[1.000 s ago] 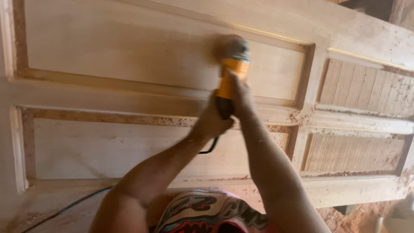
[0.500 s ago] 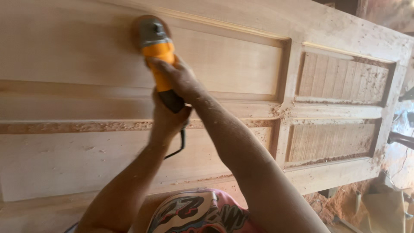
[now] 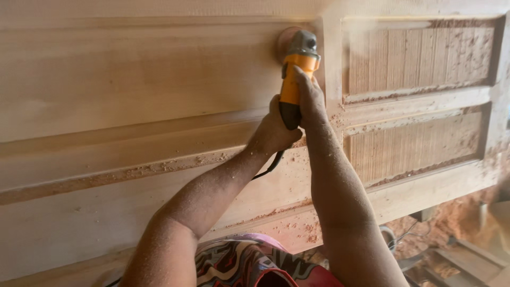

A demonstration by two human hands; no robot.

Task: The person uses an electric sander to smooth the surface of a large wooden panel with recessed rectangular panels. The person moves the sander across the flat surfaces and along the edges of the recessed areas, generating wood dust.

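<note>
A yellow and grey power sander rests its round pad on the far flat panel of a pale wooden door lying flat. My right hand grips the yellow body from above. My left hand holds the black rear end of the handle, where a black cord leaves it. Sawdust coats both forearms.
Two small ribbed panels fill the door's right end. Sawdust lies along the moulding grooves. Beyond the door's near right edge the floor holds wood scraps and reddish sawdust. Patterned clothing shows at the bottom.
The sander swung left across the far panel half a second ago, then back right to the panel's right end. Both hands stayed on it.
</note>
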